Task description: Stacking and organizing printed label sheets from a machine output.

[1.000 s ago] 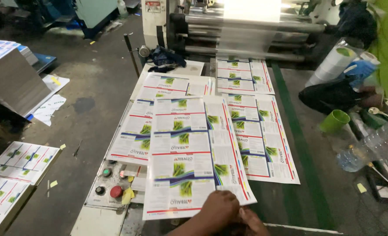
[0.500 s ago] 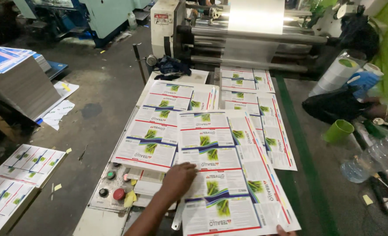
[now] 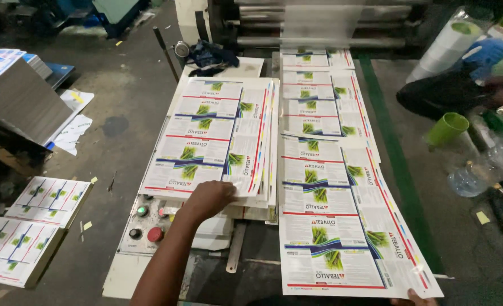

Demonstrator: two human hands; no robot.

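My left hand rests on the near edge of a stack of printed sheets, white with green plant pictures; its fingers curl on the top sheet's near corner. To the right, a run of overlapping printed sheets stretches from the machine's rollers toward me. Only the fingertips of my right hand show at the bottom edge, touching the near corner of the closest sheet. How they grip is hidden.
A control panel with round buttons sits under the stack's near end. A green cup and plastic bottle stand at right, near another person's blue-gloved hand. More sheet stacks lie on the floor at left.
My left hand carried a sheet from the right-hand run across onto the left stack. The right hand dropped to the bottom edge.
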